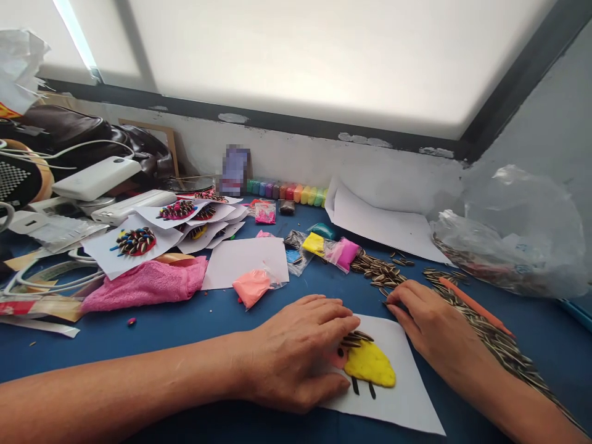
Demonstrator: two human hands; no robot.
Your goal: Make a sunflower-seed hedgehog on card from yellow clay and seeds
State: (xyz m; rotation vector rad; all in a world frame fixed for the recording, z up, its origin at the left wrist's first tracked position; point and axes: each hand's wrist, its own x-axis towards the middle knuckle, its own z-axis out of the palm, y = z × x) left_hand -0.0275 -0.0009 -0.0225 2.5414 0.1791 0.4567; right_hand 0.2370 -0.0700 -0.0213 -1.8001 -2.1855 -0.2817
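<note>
On the near right part of the blue tabletop (176,327), a thin sheet of white paper (398,407). On the paper, a patch of yellow clay (372,365), soft, lumpy and rounded. Along its far left edge, a few shiny striped seeds (358,337), long and pointy. At its left side, a bit of pink clay (339,359) with a dark dot, partly hidden by fingers. Just on the near side, two short black strips (355,386), side by side.

Left hand (300,351): open and loosely curved, lying over the left part of the paper, with fingertips just beside the seeds. Right hand (430,320): finger and thumb pinched together at the paper's far edge, with the dark tip of a loose seed (385,303) poking out.

Farther off, a small heap of hard seeds (377,269). Over to the right, a long, messy seed trail (504,345) with a smooth orange stick (476,306) on top, and a crinkly see-through bag (513,246). To the left, a squishy orange-pink packet (251,287) and a fuzzy pink cloth (148,283), all bunched up.
</note>
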